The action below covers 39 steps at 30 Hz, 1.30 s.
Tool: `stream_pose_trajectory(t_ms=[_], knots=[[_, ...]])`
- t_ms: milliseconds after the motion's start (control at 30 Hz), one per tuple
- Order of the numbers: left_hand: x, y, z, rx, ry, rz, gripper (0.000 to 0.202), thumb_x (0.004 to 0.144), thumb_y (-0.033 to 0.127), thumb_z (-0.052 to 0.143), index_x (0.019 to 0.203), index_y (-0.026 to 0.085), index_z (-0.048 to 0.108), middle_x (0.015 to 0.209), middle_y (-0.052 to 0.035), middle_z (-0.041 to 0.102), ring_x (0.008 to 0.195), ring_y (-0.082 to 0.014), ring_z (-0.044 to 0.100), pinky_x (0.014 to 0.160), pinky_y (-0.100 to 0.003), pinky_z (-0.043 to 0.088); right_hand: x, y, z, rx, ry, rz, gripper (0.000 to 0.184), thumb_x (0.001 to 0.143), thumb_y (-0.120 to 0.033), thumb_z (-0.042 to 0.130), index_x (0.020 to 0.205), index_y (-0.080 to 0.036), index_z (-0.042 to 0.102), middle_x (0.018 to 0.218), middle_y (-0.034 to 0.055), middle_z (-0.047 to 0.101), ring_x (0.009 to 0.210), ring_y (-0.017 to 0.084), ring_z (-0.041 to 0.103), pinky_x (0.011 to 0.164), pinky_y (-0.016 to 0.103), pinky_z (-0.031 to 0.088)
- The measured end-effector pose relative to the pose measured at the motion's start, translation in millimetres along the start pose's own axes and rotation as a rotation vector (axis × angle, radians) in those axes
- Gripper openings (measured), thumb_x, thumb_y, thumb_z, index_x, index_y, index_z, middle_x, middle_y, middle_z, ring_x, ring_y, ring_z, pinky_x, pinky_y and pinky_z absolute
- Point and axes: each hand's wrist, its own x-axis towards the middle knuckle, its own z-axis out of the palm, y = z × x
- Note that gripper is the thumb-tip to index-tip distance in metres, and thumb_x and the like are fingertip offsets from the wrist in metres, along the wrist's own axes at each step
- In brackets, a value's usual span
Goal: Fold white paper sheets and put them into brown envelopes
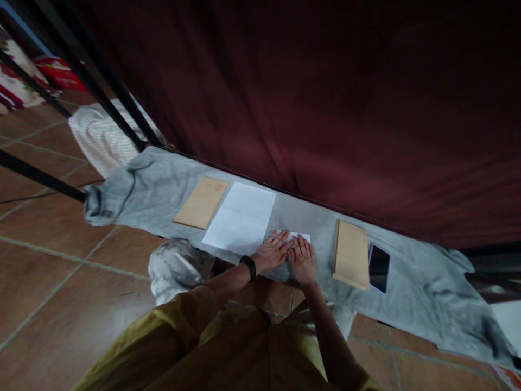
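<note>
1. The cloth-covered bench (429, 288) looks soft on top; pressing evenly probably matters, since the padding could let a crease sink.
2. A large white sheet (244, 214) lies left of the bench's middle, reaching from near its far edge to its near edge; best keep the left wrist from dragging it.
3. The left kraft envelope (201, 202) and right kraft envelope stack (351, 254) lie towards opposite ends, leaving elbow room.
4. The left hand (273, 251) and right hand (302, 262) lie palms down, fingers extended and slightly spread, pressing rather than gripping.
5. A smartphone (379, 269) sits just right of the stack.
6. The small white paper (305, 237) lies under both hands by the near edge, mostly hidden; steadying with one hand while smoothing outward should suit it.
</note>
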Motion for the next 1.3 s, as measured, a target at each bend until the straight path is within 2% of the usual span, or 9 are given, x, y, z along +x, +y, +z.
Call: stream_pose_trajectory(t_ms=[100,300,533,700,1100,1300], knots=[[-2.3,-4.4,-2.3,-0.010,-0.004,-0.019,0.058,0.099,0.037,0.046,0.154,0.022,0.037,0.162,-0.0122,0.036,0.152,-0.0263,0.027,0.124,-0.053,0.016,-1.1,-0.3,1.5,-0.008,0.012,0.004,0.052,0.105,-0.033,0.030,0.152,-0.012,0.043,0.158,0.0144,0.042,0.147,0.026,0.036,0.120,0.050,0.026],[-4.1,-7.1,6.1,-0.005,0.030,-0.068,0.056,0.097,0.038,0.051,0.152,0.028,0.041,0.166,-0.0121,0.027,0.153,-0.0286,0.024,0.123,-0.052,0.019,-3.0,1.9,6.3,-0.025,0.045,-0.012,0.053,0.106,-0.035,0.030,0.152,-0.013,0.042,0.159,0.0151,0.040,0.147,0.027,0.036,0.120,0.050,0.027],[-6.5,-7.3,11.0,-0.018,0.068,-0.116,0.063,0.097,0.049,0.049,0.152,0.018,0.040,0.165,-0.0176,0.027,0.152,-0.0304,0.026,0.123,-0.054,0.021,-5.1,5.1,11.2,-0.039,0.136,0.063,0.056,0.106,-0.041,0.031,0.154,-0.014,0.039,0.160,0.0188,0.036,0.146,0.033,0.037,0.115,0.055,0.034],[-6.7,-6.9,11.9,-0.010,0.061,-0.129,0.065,0.098,0.052,0.047,0.153,0.018,0.038,0.165,-0.0175,0.028,0.152,-0.0306,0.027,0.123,-0.052,0.020,-6.7,5.8,13.4,-0.042,0.171,0.082,0.058,0.106,-0.044,0.031,0.155,-0.014,0.039,0.160,0.0199,0.037,0.143,0.035,0.040,0.114,0.056,0.036],[-4.8,-5.7,9.2,0.046,0.053,-0.117,0.065,0.098,0.051,0.047,0.154,0.018,0.037,0.164,-0.0178,0.030,0.152,-0.0310,0.028,0.122,-0.052,0.024,-8.6,6.4,12.1,-0.057,0.165,0.145,0.059,0.106,-0.043,0.029,0.154,-0.010,0.039,0.159,0.0220,0.036,0.146,0.034,0.036,0.116,0.056,0.032],[-0.2,-0.5,10.9,0.139,0.015,-0.081,0.063,0.100,0.045,0.044,0.151,0.009,0.040,0.160,-0.0219,0.036,0.151,-0.0323,0.030,0.123,-0.053,0.021,-7.0,3.1,9.4,-0.064,0.152,0.177,0.057,0.106,-0.039,0.031,0.154,-0.009,0.039,0.159,0.0216,0.037,0.147,0.032,0.035,0.117,0.054,0.029]])
